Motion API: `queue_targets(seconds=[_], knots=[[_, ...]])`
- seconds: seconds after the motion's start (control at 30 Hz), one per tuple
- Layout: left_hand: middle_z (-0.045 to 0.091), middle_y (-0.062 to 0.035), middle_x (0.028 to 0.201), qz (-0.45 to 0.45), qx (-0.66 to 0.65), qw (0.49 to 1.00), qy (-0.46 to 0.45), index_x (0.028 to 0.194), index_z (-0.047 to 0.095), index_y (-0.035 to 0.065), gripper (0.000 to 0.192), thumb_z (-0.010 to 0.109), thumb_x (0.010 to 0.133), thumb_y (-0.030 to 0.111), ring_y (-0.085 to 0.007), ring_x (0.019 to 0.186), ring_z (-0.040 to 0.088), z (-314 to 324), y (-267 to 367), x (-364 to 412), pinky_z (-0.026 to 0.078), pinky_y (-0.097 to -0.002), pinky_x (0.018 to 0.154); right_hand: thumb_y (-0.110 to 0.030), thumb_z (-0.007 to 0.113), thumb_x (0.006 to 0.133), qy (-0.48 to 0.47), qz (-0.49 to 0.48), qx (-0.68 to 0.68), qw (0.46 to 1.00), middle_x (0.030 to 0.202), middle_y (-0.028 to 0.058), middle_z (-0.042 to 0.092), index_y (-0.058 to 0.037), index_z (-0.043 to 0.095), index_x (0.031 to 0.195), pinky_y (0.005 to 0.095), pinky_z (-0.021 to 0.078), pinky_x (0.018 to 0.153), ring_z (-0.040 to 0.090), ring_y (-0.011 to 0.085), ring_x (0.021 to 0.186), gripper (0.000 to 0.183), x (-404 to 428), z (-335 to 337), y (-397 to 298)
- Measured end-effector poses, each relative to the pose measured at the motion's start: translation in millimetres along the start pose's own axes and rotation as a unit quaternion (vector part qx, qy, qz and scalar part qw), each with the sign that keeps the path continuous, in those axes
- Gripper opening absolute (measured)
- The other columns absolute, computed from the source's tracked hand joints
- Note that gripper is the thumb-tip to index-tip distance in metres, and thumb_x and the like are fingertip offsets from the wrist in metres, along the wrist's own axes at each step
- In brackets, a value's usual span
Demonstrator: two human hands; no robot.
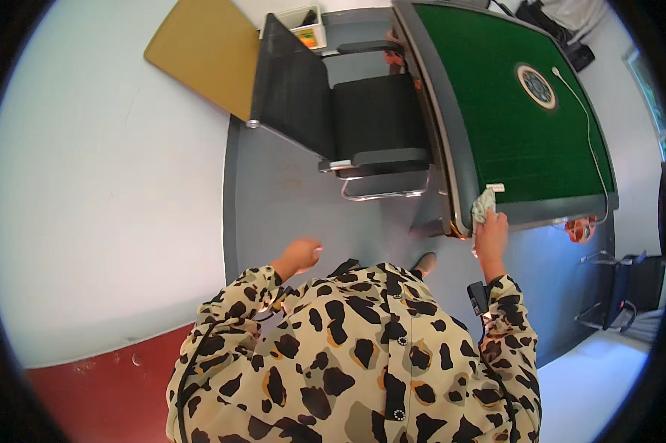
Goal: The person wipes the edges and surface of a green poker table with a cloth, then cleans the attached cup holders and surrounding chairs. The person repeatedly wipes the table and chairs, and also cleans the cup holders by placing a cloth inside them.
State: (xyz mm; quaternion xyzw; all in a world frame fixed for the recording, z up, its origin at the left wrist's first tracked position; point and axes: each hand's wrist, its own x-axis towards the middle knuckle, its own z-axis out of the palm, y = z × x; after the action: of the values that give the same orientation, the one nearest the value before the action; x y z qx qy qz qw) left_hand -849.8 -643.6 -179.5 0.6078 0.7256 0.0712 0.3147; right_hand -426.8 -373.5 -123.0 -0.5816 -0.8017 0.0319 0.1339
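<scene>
My right hand (492, 235) grips a pale, crumpled cloth (483, 206) at the near left corner of a mahjong table. The cloth rests on the dark grey table rim (461, 149), beside the green felt top (493, 127). Just past the cloth, a small white label or tile (495, 187) lies at the felt's edge. Over the floor, well left of the table, hangs my left hand (299, 257), its fingers curled in with nothing seen in them.
A black armchair (380, 116) with a chrome frame faces the table's left side. Behind it, a tan board (205, 55) leans on the white wall near a white bin (313, 39). A white cable (590, 133) crosses the felt, right of the round centre panel (536, 86). Another chair (620, 288) stands right.
</scene>
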Motion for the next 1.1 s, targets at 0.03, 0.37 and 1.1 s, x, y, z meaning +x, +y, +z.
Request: queue_targets(seconds=[0.03,0.37,1.1], knots=[[0.068,-0.0184,0.105,-0.029,-0.009,0.999,-0.014,0.110,0.066,0.0071,0.029,0.053,0.086,0.016,-0.0391,0.098,0.063,2,-17,-13,0.051,-0.0470,0.087,-0.010,0.067,0.082,-0.001,0.011,-0.004,1.000,0.108,0.0194,0.054,-0.0051,0.058,0.116,0.0478,0.0479,0.083,0.055,0.0407,0.101,0.036,0,1,-3],[0.071,-0.0137,0.100,-0.161,-0.152,0.973,0.065,0.120,0.064,0.0090,0.036,0.058,0.089,0.027,-0.0297,0.089,0.069,14,-44,0,0.054,-0.0396,0.080,-0.009,0.066,0.082,-0.026,-0.024,-0.001,0.999,0.108,0.0199,0.053,-0.0027,0.057,0.118,0.0484,0.0464,0.083,0.054,0.0414,0.099,0.038,0,2,9],[0.067,-0.0193,0.088,-0.087,-0.141,0.984,0.069,0.091,0.065,0.0079,0.025,0.055,0.082,0.029,-0.0403,0.084,0.063,-12,-169,36,0.049,-0.0474,0.073,-0.003,0.058,0.080,-0.146,-0.263,0.411,0.861,0.110,0.0165,0.060,-0.0017,0.060,0.122,0.0352,0.0467,0.089,0.060,0.0314,0.101,0.043,132,-41,-296]])
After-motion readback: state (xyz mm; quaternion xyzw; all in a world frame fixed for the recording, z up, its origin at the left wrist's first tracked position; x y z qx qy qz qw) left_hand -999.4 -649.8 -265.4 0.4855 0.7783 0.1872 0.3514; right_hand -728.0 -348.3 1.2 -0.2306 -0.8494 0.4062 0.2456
